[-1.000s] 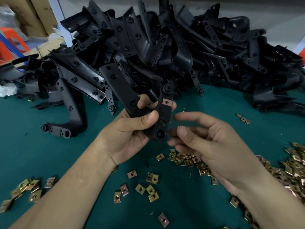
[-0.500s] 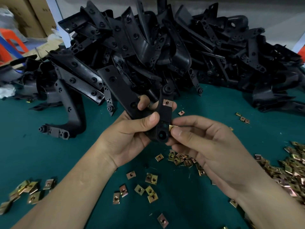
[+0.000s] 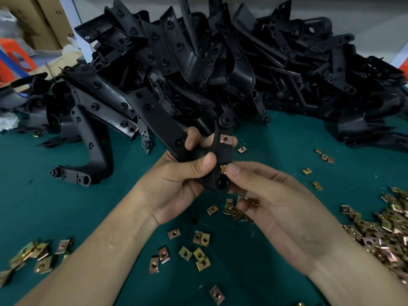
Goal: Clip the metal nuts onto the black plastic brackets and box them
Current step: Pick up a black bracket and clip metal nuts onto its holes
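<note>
My left hand [image 3: 176, 184] grips a black plastic bracket [image 3: 159, 122] above the green table, thumb across its lower part. One copper-coloured metal nut [image 3: 225, 139] sits clipped on the bracket's upper tab. My right hand [image 3: 276, 202] pinches a second metal nut [image 3: 223, 168] between thumb and forefinger, pressed against the bracket's right edge just above its round hole [image 3: 220, 182]. A few more nuts show inside the curled lower fingers of my right hand.
A large heap of black brackets [image 3: 220, 62] fills the back of the green table [image 3: 66, 206]. Loose nuts lie scattered in front [image 3: 198, 250], at the left [image 3: 37, 255] and in a thick pile at the right [image 3: 386, 235]. Cardboard boxes [image 3: 39, 21] stand far left.
My right hand has closed in from the right, bringing a nut up to the bracket's edge near the round hole. My left hand has kept the bracket nearly still.
</note>
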### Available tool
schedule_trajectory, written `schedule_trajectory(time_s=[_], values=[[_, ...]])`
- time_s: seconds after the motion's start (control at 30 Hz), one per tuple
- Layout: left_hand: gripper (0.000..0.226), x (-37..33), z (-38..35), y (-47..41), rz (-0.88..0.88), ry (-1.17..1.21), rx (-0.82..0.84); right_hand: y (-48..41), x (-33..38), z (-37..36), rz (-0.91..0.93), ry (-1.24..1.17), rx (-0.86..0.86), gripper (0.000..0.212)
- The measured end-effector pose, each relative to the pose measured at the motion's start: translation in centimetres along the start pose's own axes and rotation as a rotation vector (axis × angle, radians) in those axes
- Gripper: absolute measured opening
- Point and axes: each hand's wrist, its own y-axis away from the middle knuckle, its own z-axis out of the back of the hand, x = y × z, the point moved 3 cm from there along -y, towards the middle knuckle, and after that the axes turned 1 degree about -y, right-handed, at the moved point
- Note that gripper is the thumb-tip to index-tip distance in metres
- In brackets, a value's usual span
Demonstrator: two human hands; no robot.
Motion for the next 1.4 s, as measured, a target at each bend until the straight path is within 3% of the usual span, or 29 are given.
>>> schedule_trajectory(time_s=[0.9,1.2,1.4], values=[[0.044,-0.3,-0.1,0.0,-0.008,-0.037,-0.033,-0.3,-0.6,-0.3,-0.029,-0.067,-0.029,0.019],[0.036,-0.3,-0.4,-0.1,0.010,-0.197,-0.055,-0.2,-0.9,-0.1,-0.048,-0.047,-0.064,0.019],[0.037,-0.6,-0.3,0.0,0.023,-0.125,-0.023,-0.4,-0.4,0.0,-0.018,-0.043,-0.029,0.022]])
